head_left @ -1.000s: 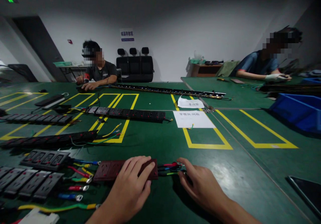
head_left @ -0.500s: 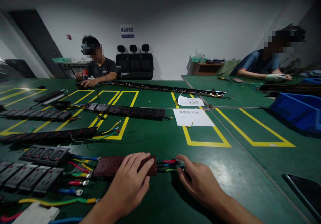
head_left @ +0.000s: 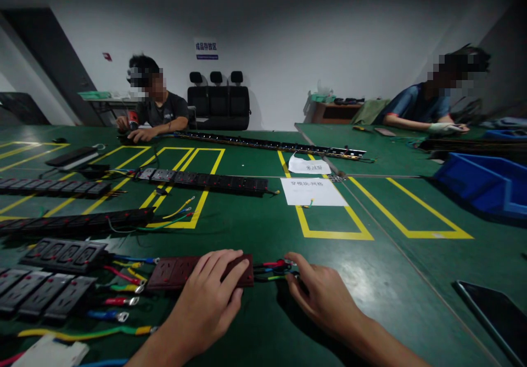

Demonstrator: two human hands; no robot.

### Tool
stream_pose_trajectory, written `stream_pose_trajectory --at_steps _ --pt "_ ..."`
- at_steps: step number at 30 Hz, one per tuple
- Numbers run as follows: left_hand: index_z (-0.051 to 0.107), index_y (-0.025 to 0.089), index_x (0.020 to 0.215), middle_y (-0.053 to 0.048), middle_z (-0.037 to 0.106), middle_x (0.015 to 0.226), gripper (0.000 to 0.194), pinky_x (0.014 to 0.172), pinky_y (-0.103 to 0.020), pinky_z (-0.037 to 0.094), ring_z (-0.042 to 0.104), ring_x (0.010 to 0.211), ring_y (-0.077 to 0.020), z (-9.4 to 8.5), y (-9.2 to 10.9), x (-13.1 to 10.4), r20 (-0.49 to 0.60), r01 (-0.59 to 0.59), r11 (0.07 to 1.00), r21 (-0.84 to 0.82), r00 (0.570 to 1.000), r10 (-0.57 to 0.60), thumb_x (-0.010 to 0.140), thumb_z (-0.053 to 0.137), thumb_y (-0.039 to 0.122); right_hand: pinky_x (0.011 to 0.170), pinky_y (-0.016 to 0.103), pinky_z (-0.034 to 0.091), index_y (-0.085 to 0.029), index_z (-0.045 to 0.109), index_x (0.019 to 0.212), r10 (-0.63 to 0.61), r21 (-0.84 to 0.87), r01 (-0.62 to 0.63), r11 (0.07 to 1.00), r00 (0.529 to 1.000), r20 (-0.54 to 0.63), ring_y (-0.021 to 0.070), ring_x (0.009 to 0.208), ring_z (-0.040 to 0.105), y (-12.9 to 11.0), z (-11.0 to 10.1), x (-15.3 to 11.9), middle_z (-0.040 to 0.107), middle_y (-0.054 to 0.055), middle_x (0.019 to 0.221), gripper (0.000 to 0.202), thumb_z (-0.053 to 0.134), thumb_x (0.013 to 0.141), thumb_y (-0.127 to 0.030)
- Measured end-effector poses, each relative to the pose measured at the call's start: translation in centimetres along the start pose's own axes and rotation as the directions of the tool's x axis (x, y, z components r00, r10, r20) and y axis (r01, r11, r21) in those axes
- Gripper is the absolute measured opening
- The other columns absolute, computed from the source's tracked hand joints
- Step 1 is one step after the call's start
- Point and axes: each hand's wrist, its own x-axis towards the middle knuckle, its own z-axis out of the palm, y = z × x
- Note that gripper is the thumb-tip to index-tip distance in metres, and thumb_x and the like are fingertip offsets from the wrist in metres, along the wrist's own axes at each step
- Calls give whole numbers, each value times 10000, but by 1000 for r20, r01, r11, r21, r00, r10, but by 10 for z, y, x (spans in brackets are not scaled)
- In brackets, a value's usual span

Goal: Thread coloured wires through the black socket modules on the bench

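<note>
A dark red socket strip (head_left: 175, 272) lies on the green table in front of me. My left hand (head_left: 216, 287) is laid across its right part, fingers bent over the top and thumb along the near edge, holding it. Red, blue and green-yellow wires (head_left: 267, 271) come out of the strip's right end and finish in ring terminals. At those terminals is my right hand (head_left: 319, 290), with index finger and thumb curled around the wire ends; the exact contact is partly hidden. Left of the strip, loose wires with ring terminals (head_left: 134, 301) reach from black socket modules (head_left: 61, 254).
Black socket strips (head_left: 201, 182) lie farther back among yellow tape outlines. Paper sheets (head_left: 315, 191) are at the centre, a blue bin (head_left: 481, 186) and a phone (head_left: 494, 317) at right. Two people (head_left: 164, 109) work across the table. A white part (head_left: 57, 351) sits near left.
The whole view has shifted slightly, so things appear a little farther left. Both hands keep their places on the socket strip and at the wire ends.
</note>
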Motion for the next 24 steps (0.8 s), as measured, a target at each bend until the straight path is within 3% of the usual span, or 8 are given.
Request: stream_pose_trajectory --at_steps 24 --pt "596 193 1347 -127 632 1340 449 1018 -518 534 605 1200 -282 -2 1 -1 17 9 1000 -2 1000 -9 909 507 152 509 255 333 -204 591 1101 -18 7 19 1000 998 -62 137 502 625 4 4 -1 696 -2 662 223 398 1023 -282"
